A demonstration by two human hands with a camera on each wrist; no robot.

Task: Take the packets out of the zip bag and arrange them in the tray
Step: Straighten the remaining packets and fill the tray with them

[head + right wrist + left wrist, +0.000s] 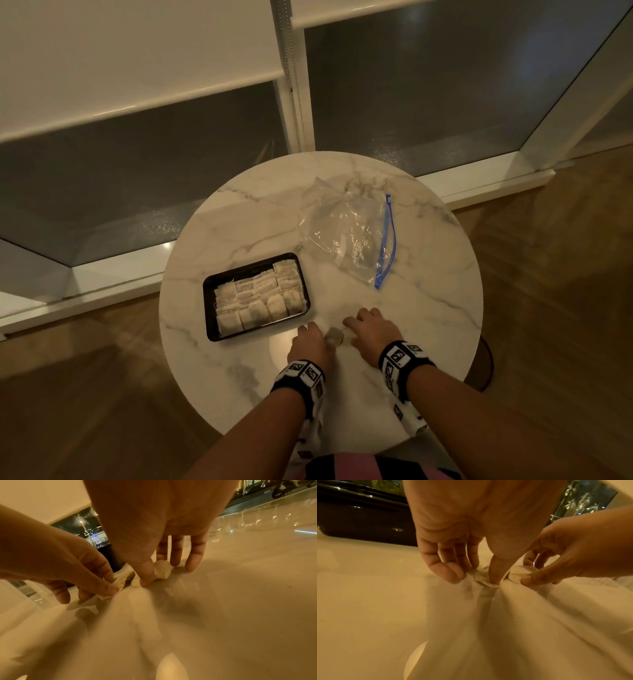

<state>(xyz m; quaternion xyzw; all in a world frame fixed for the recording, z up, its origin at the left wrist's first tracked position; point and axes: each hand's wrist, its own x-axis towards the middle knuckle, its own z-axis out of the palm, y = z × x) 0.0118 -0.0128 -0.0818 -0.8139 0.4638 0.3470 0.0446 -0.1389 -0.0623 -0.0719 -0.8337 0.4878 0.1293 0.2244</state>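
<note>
Marble table (428, 308): tray (209, 308), zip bag (356, 236).

Tray (207, 310) is placed on the table (428, 308), left of centre, with packets (260, 294) packed inside it in rows. Zip bag (356, 233) is laid behind and to the right of the tray, apart from it. Left hand (310, 344) and right hand (371, 329) are set side by side at the near edge, before the tray's right corner, with one packet (334, 336) between them on the table.
</note>
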